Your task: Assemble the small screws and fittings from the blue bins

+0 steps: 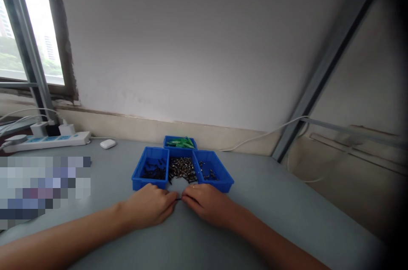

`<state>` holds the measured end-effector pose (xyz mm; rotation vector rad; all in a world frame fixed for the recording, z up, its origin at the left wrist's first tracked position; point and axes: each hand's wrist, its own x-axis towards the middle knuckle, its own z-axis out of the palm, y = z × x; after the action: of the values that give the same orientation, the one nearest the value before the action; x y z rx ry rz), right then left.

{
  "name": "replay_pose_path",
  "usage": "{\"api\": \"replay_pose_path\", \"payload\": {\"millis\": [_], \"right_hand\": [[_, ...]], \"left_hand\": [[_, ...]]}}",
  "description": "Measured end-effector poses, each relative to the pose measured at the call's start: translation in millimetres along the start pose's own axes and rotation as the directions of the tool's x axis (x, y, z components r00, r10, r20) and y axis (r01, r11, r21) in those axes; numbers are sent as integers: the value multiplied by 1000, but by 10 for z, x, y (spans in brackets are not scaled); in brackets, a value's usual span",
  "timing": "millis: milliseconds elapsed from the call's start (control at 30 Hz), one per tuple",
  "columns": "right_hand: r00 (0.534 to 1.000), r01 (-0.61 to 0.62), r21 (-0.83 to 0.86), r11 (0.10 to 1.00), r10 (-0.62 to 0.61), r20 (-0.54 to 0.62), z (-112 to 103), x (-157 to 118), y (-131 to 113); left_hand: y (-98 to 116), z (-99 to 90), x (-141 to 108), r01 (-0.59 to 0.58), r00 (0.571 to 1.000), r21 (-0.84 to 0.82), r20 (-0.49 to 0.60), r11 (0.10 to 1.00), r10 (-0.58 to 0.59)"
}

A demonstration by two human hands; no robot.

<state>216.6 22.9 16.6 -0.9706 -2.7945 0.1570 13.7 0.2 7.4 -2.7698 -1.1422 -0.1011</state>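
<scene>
My left hand point(154, 204) and my right hand point(207, 203) meet in front of the blue bins, fingertips a small gap apart. A thin dark rod-like piece point(179, 199) spans that gap, pinched at its ends by both hands. Its exact kind is too small to make out, and its ends are hidden by the fingers. Just beyond my left hand is a blue bin point(136, 184) with small black parts point(154, 171). Past my right hand stands another blue bin point(225, 186) holding a few small metallic parts point(210, 174). Between them lies a heap of small metallic pieces point(182, 167).
Behind the heap, a blue bin point(165, 142) holds green parts point(180, 142). A white power strip point(81, 138) with plugs and a small white case point(107, 144) sit at the back left of the grey table point(255, 176). A white cable point(255, 137) runs along the wall.
</scene>
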Motion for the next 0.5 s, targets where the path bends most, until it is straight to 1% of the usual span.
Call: {"api": "replay_pose_path", "payload": {"millis": [100, 300, 500], "right_hand": [[1000, 13, 12, 1000, -13, -5, 4, -13, 5], [999, -41, 24, 999, 40, 4, -21, -25, -12], [1000, -6, 0, 1000, 6, 23, -47, -17, -26]], "left_hand": [[-6, 20, 0, -5, 1000, 0, -20, 1000, 5], [-5, 22, -4, -8, 1000, 11, -22, 1000, 9], [13, -8, 0, -6, 1000, 19, -17, 1000, 6]]}}
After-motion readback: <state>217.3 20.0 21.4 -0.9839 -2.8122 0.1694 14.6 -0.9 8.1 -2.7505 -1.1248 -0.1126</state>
